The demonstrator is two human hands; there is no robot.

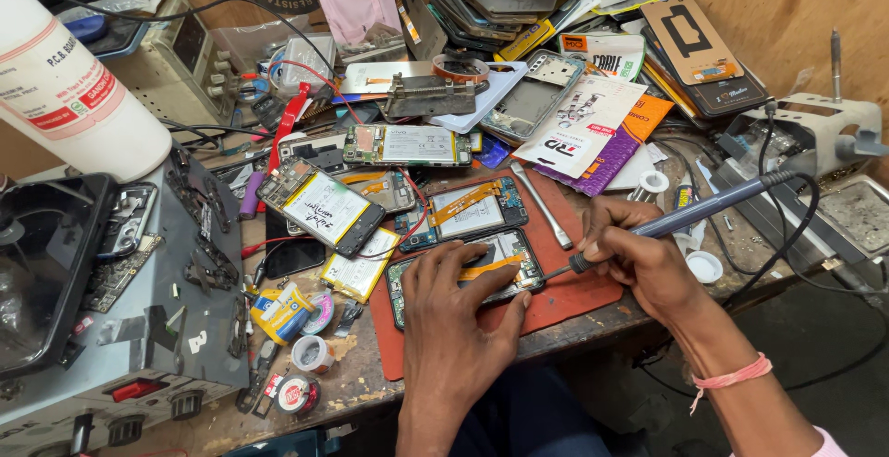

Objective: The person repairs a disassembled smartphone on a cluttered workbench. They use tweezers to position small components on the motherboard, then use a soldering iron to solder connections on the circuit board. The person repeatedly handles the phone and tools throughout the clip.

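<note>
An opened phone [507, 251] with its back off lies on a red work mat [574, 295] at the bench's front edge. My left hand [458, 313] presses flat on it, holding it down. My right hand [639, 253] grips a soldering iron [704, 212] with a blue-grey handle, its thin tip pointing left at the phone's right end. A second opened phone [468, 212] with an orange flex cable lies just behind the first. Another opened phone [319, 207] with a white battery rests tilted to the left.
A white plastic bottle [69, 77] stands at the far left over a grey power supply box [139, 327]. Solder reels and tape rolls [301, 355] sit near the front edge. Stacked phones, parts and packets [574, 105] crowd the back. A soldering station [815, 133] sits right.
</note>
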